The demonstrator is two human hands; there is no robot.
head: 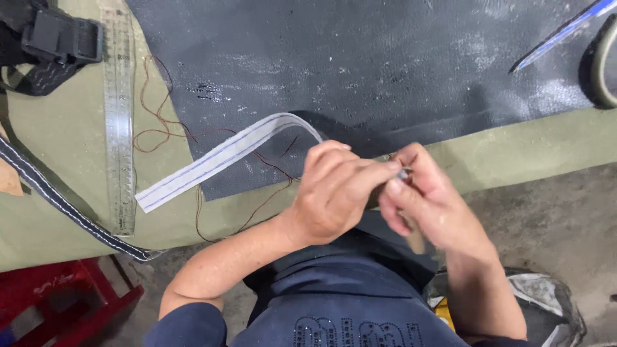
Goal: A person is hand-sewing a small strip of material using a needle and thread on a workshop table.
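Hands together near table edge: left hand (334, 193) and right hand (421, 193) pinch one end of our white strap (218, 157); its length runs far-left.

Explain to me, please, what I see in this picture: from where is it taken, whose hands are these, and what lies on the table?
There is no machine here. The picture comes from one camera worn on a person's head, looking down at that person's own two bare hands. The left hand and right hand meet in front of the body, pinching the end of a white tape with thin blue lines; a small part between the fingertips is too blurred to name. The tape runs left across a dark grey textured sheet lying on an olive-green table. Nearby lie a clear ruler, loose reddish-brown thread, a dark stitched strap and a black buckle.
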